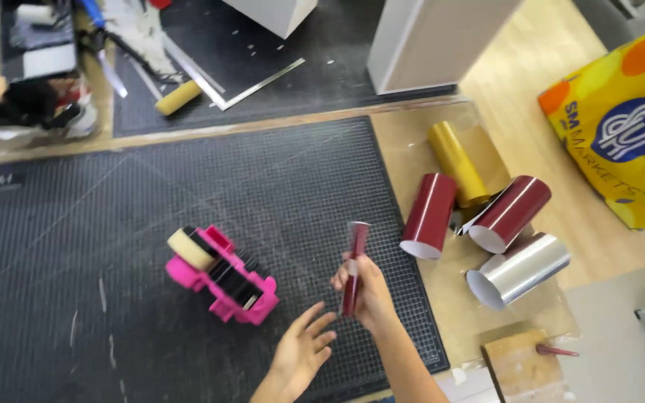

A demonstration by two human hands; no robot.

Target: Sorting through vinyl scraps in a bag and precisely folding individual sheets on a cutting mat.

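My right hand [367, 287] grips a thin rolled strip of dark red vinyl [353, 257], held upright above the black cutting mat [113, 224]. My left hand [301, 351] hovers just left of it, palm open, fingers spread, holding nothing. A pink tape dispenser [225, 280] with a cream roll of tape [190, 248] and black rolls lies on the mat, left of both hands.
Right of the mat lie two dark red vinyl rolls [428, 216], a gold roll [457, 164] and a silver roll [520, 270]. A yellow patterned bag [621, 127] sits far right. A wooden block [524, 366] is near the front edge. Tools and clutter fill the back left.
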